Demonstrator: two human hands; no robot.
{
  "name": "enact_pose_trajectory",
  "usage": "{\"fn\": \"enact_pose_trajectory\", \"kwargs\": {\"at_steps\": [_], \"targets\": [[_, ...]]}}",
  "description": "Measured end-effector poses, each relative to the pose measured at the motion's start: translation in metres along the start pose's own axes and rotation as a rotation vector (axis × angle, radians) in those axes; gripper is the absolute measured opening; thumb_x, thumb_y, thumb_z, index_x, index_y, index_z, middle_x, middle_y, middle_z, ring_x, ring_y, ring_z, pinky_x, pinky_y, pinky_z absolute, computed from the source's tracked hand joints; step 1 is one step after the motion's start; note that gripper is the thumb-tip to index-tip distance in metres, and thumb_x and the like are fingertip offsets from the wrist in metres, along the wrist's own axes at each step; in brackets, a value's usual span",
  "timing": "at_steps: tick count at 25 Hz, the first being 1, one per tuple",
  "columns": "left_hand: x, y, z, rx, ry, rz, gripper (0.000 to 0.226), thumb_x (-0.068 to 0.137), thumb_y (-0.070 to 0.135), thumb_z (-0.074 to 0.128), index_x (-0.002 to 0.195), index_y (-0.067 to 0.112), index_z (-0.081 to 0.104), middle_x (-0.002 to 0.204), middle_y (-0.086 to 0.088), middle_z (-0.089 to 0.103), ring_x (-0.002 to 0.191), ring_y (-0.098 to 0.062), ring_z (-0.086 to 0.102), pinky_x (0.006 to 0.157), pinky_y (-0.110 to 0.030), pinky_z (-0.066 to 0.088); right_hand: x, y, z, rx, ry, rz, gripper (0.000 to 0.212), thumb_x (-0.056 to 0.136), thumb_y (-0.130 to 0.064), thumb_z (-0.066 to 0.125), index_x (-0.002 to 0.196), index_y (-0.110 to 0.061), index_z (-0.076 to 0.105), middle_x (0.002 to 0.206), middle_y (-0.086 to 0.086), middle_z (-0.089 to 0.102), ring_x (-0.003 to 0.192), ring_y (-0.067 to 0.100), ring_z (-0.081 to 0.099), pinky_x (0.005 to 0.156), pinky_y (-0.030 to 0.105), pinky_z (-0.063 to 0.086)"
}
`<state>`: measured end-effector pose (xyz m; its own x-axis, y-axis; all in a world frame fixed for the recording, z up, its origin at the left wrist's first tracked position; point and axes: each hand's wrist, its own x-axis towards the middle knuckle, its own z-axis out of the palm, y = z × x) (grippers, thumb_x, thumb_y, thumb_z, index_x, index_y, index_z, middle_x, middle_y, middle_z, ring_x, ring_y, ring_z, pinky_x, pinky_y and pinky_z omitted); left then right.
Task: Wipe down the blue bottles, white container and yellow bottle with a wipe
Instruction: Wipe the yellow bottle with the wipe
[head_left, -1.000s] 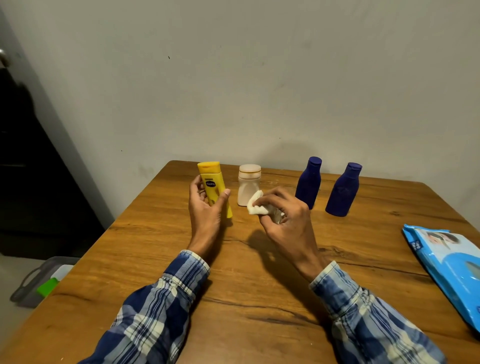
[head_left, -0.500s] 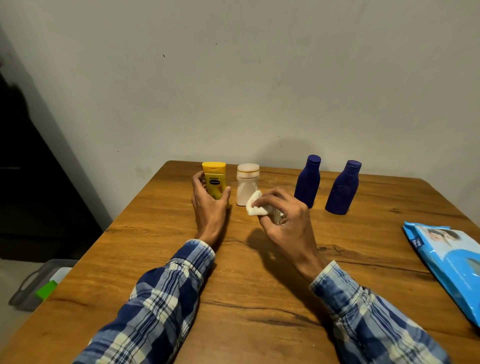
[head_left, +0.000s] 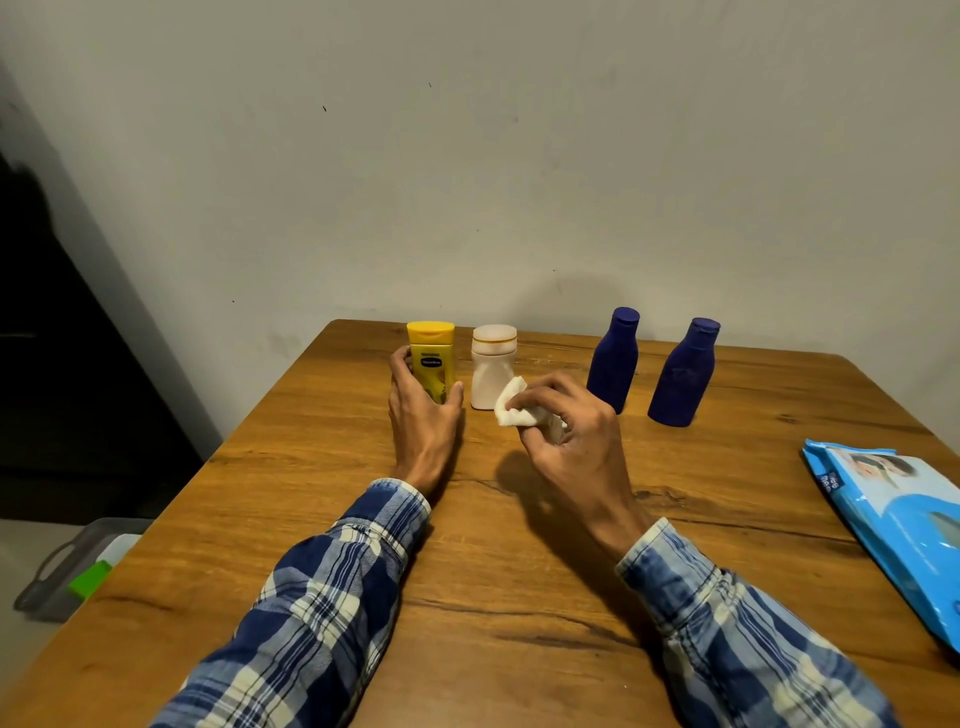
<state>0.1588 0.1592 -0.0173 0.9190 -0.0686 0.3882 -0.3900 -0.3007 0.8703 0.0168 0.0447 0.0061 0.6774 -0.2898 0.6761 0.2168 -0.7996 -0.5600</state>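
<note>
Head view: left hand (head_left: 423, 415) gripped yellow bottle (head_left: 431, 358), upright, far left on worktop (head_left: 519, 571). Right hand (head_left: 566, 436) pinched crumpled wipe (head_left: 511, 408) just beside white container (head_left: 491, 371). Blue bottles (head_left: 613, 364) (head_left: 681, 376) stood further right. Best course seemed: steady bottle low, sweep wipe round body, cap last.

Dim, soft shadows, wide-angle distortion.

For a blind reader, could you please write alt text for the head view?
The left hand holds an upright yellow bottle on a wooden table; the right hand pinches a white wipe beside a white container. Two blue bottles stand nearby.
</note>
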Motion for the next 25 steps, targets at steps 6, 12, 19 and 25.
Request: {"fn": "enact_pose_trajectory", "kwargs": {"at_steps": [6, 12, 19, 25], "targets": [[0.0, -0.001, 0.0, 0.016, -0.014, -0.015, 0.079, 0.084, 0.013, 0.081, 0.148, 0.014, 0.034, 0.141, -0.013, 0.053, 0.116, -0.012, 0.043, 0.094, -0.03, 0.038, 0.001, 0.001, -0.001, -0.004, 0.002, -0.005, 0.022, 0.084, -0.003, 0.074, 0.104, -0.011, 0.073, 0.109, 0.001, 0.066, 0.103, 0.015, 0.063, 0.084, 0.037, 0.059], [0.002, -0.005, 0.001, 0.017, -0.02, -0.022, 0.085, 0.082, 0.016, 0.084, 0.149, 0.016, 0.031, 0.144, -0.012, 0.051, 0.12, -0.014, 0.045, 0.096, -0.031, 0.039, 0.002, -0.001, -0.003, -0.003, 0.033, -0.011, 0.022, 0.083, -0.003, 0.074, 0.104, -0.011, 0.073, 0.108, 0.0, 0.067, 0.102, 0.012, 0.063, 0.084, 0.029, 0.059], [0.004, -0.008, -0.007, -0.008, 0.019, 0.014, 0.102, 0.074, 0.024, 0.091, 0.152, 0.019, 0.025, 0.143, -0.011, 0.048, 0.128, -0.027, 0.052, 0.102, -0.038, 0.046, 0.004, 0.003, -0.009, -0.001, 0.097, 0.017, 0.023, 0.085, -0.013, 0.078, 0.108, -0.013, 0.073, 0.111, -0.002, 0.072, 0.101, 0.008, 0.066, 0.084, 0.028, 0.059], [-0.021, 0.009, -0.024, 0.004, 0.14, 0.101, 0.099, 0.074, 0.025, 0.09, 0.151, 0.018, 0.027, 0.15, -0.011, 0.036, 0.131, -0.022, 0.048, 0.086, -0.019, 0.043, -0.009, 0.009, -0.036, -0.063, 0.183, 0.147, 0.03, 0.082, -0.013, 0.08, 0.111, -0.016, 0.072, 0.106, 0.0, 0.073, 0.095, 0.015, 0.064, 0.079, 0.038, 0.058]]}}
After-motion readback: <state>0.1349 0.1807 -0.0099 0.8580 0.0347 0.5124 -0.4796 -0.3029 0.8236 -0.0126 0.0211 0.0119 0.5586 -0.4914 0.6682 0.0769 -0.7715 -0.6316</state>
